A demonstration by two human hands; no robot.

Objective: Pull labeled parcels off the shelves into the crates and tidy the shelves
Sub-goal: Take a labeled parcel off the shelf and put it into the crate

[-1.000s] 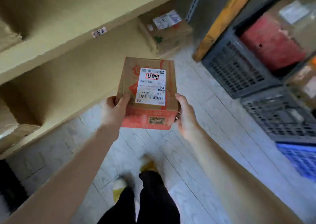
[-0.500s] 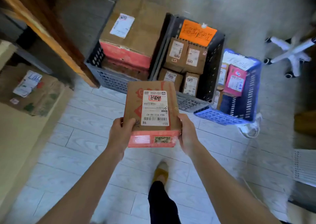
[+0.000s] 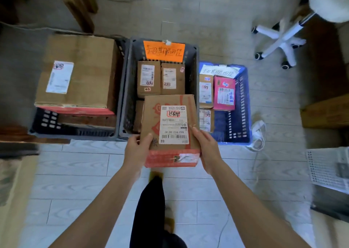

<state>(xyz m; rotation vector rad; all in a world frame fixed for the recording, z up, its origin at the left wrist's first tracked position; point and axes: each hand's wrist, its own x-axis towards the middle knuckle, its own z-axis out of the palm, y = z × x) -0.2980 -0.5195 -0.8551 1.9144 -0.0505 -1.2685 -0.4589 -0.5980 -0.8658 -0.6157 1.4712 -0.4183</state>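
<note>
I hold a brown and red labeled parcel in both hands over the near edge of the middle grey crate. My left hand grips its left near corner, thumb on top. My right hand grips the right near side. The grey crate carries an orange sign and holds small brown parcels. To its right the blue crate holds small parcels, one of them pink. On the left a large labeled carton fills a dark crate.
A white swivel chair base stands at the back right. A brown box and a white perforated panel lie on the right. A shelf edge shows at lower left. A white cord lies beside the blue crate.
I turned away from the shelf to face the crates and stepped closer. The parcel moved forward with both hands, from above the floor to over the grey crate's near edge.
</note>
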